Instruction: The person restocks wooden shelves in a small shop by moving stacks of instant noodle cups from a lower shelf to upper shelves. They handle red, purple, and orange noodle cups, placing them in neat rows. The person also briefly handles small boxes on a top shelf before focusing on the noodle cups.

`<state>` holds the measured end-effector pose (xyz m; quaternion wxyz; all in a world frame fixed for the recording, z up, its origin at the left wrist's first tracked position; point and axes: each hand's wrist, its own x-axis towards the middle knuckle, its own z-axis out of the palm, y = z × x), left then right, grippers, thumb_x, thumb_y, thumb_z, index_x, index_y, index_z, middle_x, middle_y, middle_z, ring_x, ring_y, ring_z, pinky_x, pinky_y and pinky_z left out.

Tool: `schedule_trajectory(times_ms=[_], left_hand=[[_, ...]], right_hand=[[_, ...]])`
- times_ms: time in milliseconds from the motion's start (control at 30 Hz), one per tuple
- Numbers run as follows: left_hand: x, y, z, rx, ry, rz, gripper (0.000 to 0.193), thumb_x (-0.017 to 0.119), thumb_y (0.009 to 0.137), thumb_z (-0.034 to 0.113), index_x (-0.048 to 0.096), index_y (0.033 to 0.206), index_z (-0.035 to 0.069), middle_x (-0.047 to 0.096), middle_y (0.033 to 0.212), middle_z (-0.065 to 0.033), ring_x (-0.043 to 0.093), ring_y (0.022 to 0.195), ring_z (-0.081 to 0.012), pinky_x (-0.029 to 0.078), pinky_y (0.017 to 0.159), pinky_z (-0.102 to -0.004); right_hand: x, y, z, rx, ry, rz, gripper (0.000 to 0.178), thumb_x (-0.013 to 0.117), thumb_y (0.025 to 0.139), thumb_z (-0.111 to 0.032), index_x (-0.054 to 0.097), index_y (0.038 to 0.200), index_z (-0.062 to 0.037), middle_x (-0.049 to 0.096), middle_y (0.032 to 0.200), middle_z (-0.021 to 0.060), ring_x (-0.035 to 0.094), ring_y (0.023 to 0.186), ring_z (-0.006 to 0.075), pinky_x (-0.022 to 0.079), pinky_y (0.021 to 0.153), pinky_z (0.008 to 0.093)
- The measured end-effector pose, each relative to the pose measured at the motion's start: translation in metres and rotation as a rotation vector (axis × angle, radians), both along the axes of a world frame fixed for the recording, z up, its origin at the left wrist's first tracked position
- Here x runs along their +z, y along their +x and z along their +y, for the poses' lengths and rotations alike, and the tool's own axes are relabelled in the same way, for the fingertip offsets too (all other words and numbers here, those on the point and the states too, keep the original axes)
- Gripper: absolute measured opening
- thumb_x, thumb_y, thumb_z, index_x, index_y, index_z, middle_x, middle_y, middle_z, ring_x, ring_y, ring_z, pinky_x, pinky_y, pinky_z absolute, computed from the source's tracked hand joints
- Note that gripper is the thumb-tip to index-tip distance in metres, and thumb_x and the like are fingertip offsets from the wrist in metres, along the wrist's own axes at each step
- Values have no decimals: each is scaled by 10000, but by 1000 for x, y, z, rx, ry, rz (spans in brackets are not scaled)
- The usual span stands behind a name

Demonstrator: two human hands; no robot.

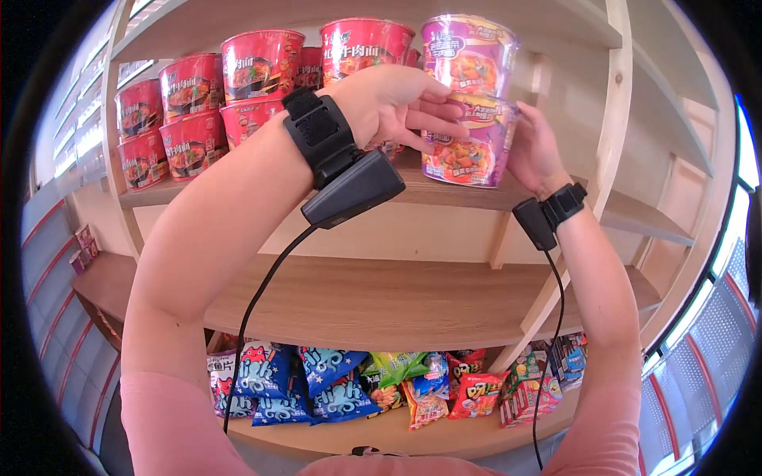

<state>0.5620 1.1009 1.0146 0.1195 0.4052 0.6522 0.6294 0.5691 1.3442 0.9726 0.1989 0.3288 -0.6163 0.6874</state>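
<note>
Two purple instant noodle cups stand stacked near the right end of the upper shelf (444, 184), the upper cup (464, 59) directly on the lower cup (476, 151). My left hand (401, 107) reaches across from the left. Its fingers are stretched and spread, with the tips over the left front of the lower cup. Against that cup's right side lies my right hand (538, 151), some of its fingers hidden behind the cup. Left of the purple stack stand several red noodle cups (262, 67), mostly stacked in twos; my left hand and wrist cover part of them.
A wooden middle shelf (381, 297) runs below. On the bottom shelf lie blue snack bags (341, 389), red bags (476, 393) and other packets. A wooden upright (615, 103) stands right of my right hand. Black cables (262, 289) hang from both wrist devices.
</note>
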Motion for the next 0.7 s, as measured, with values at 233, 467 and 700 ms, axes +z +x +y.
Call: schedule_trajectory(times_ms=[233, 467, 700], left_hand=[[-18, -25, 23, 2, 78, -68, 323, 558, 913, 228, 487, 1162, 34, 574, 1086, -91, 591, 1085, -270, 300, 1032, -531], [-22, -25, 35, 11, 122, -102, 257, 584, 888, 241, 543, 1073, 68, 581, 995, -54, 611, 1035, -230, 374, 950, -470], [-38, -14, 52, 87, 156, 1, 250, 607, 853, 207, 551, 1031, 41, 582, 972, -60, 599, 969, -172, 425, 845, -407]], right_hand=[[5, -14, 15, -248, 154, -117, 481, 403, 937, -473, 444, 1242, -103, 479, 1204, 86, 465, 1086, 217, 387, 913, 439], [-5, -8, -2, -393, 63, -159, 563, 396, 923, -547, 428, 1270, -105, 478, 1158, 100, 466, 1050, 240, 405, 892, 443], [-15, -19, 11, -346, 34, -176, 667, 391, 879, -649, 438, 1263, -105, 506, 1100, 115, 503, 972, 221, 414, 874, 367]])
